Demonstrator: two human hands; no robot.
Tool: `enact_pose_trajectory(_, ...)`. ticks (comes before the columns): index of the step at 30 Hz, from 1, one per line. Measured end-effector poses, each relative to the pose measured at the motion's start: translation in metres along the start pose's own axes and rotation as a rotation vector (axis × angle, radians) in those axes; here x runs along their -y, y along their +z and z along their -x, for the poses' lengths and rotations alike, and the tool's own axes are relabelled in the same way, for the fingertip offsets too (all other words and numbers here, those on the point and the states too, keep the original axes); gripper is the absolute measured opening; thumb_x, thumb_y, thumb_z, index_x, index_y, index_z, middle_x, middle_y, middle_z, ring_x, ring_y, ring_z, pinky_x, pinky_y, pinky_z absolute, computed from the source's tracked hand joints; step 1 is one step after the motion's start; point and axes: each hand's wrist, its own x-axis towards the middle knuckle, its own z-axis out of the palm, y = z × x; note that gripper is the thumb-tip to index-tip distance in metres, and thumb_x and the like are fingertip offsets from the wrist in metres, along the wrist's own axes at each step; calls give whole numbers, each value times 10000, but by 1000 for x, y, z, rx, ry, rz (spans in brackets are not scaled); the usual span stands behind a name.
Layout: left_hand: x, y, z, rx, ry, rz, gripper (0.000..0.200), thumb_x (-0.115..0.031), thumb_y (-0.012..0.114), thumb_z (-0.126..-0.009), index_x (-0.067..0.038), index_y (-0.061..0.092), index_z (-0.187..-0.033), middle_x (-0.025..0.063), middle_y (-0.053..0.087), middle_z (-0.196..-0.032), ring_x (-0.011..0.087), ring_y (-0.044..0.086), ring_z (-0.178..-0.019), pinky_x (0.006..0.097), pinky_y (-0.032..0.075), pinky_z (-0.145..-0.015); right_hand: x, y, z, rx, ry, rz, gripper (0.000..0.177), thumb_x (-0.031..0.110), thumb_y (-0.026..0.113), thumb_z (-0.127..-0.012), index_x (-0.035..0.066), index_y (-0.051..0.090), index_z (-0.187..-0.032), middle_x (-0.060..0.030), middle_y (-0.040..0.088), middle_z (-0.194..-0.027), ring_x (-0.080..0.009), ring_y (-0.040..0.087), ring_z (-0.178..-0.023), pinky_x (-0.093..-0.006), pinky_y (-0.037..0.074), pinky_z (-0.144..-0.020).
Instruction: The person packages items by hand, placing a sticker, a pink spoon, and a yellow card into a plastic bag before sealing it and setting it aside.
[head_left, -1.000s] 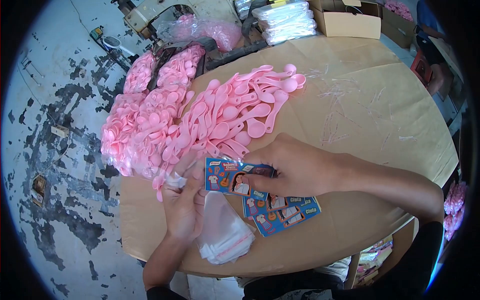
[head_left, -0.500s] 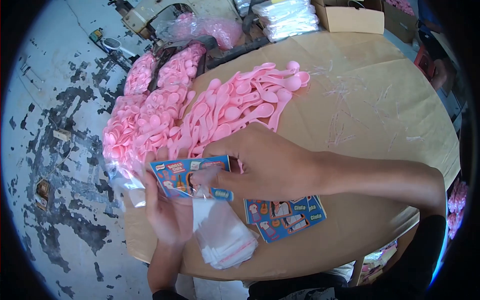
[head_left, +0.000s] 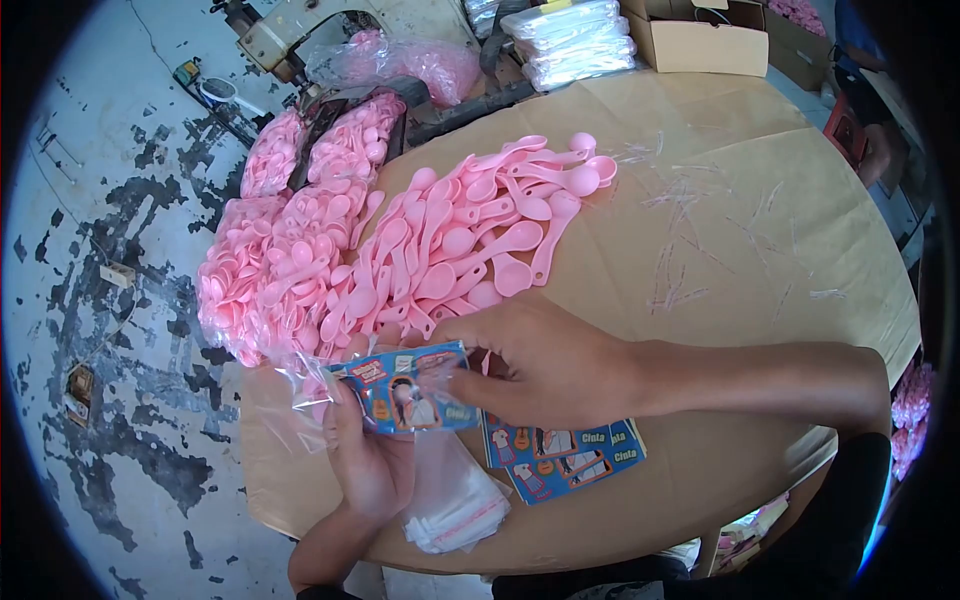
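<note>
My left hand (head_left: 370, 460) has its thumb and fingers closed on a clear plastic bag (head_left: 312, 388), which sticks out to the left. From the right, my right hand (head_left: 545, 360) pinches a blue printed card (head_left: 405, 392), its thumb over the card's right part. Clear film shows over and around the card's left end. Below my hands lies a stack of clear bags (head_left: 455, 510). More blue cards (head_left: 570, 465) rest under my right wrist. Just beyond my fingers spreads a pile of pink plastic spoons (head_left: 455, 240).
Bags packed with pink spoons (head_left: 290, 235) line the table's left edge. Behind stand a sewing machine (head_left: 340, 25), a stack of clear packets (head_left: 570, 45) and a cardboard box (head_left: 710, 45). Thin clear strips (head_left: 690, 230) lie scattered on the brown table covering (head_left: 800, 150). Another person's hand shows far right.
The card and both hands have moved slightly down, and the card's left end has shifted right. More clear film now stretches out left of the card. The view has shifted a little.
</note>
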Motion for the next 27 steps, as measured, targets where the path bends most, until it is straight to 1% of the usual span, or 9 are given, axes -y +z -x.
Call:
enact_pose_trajectory(3,0,1,0,-43,-4,36,545,-378,299,-1037,-98,192,-1491,131,309,-1500,252,386,-1334,400,351,-1107,-7,0,-2,2,-63,12,165,145,627,-900,23,633,-1010,-103,609,-643,-133,591,-542,-281,467,-536)
enact_pose_trajectory(6,0,-6,-2,47,69,19,544,-353,321,-1037,-93,183,-1495,130,316,-1495,236,391,-1331,398,356,-1102,-7,-1,-2,-33,-37,34,177,142,621,-908,26,640,-1040,-101,623,-674,-118,575,-535,-278,463,-529)
enact_pose_trajectory(8,-2,-2,-2,-41,6,10,543,-339,332,-1036,-95,179,-1497,129,332,-1484,231,394,-1328,393,364,-1095,-7,-4,-2,-25,-20,41,182,144,625,-909,32,645,-1051,-96,633,-695,-108,570,-544,-274,463,-533)
enact_pose_trajectory(11,-6,1,-4,-79,-20,-8,532,-310,342,-1037,-96,181,-1497,126,357,-1466,224,412,-1313,386,378,-1084,-1,-11,-4,133,1,70,150,147,634,-910,16,643,-984,-61,615,-684,-93,537,-550,-266,448,-531)
enact_pose_trajectory(14,-6,1,-2,-66,-28,48,527,-282,357,-1036,-88,183,-1494,122,383,-1447,211,443,-1287,379,394,-1070,-7,-9,-4,64,14,7,204,168,595,-890,-34,620,-881,-197,613,-700,-305,609,-623,-384,481,-625)
enact_pose_trajectory(17,-5,-7,0,-108,-41,63,514,-262,380,-1031,-68,222,-1481,121,419,-1421,198,468,-1267,380,395,-1069,4,-20,-8,110,61,85,210,174,583,-900,-30,606,-856,-198,605,-692,-317,597,-617,-383,478,-628)
enact_pose_trajectory(20,0,-11,2,-145,-35,30,487,-239,413,-1022,-41,293,-1450,112,470,-1376,186,483,-1251,385,396,-1069,-9,-24,-9,127,-62,191,156,162,632,-917,7,639,-922,-82,613,-668,-116,555,-558,-290,426,-521)
enact_pose_trajectory(24,-6,8,-5,-196,-3,191,344,-93,514,-975,42,485,-1290,153,614,-1176,172,616,-1054,328,517,-912,-15,-25,-8,94,-118,159,187,176,670,-889,0,618,-856,-66,627,-675,-124,569,-569,-283,452,-544)
enact_pose_trajectory(27,-3,-2,-4,-112,33,-78,433,-66,549,-944,14,421,-1350,129,616,-1172,158,623,-1041,306,516,-910,-17,-25,-6,33,-129,108,184,173,686,-873,1,621,-875,-72,633,-683,-128,582,-585,-281,476,-564)
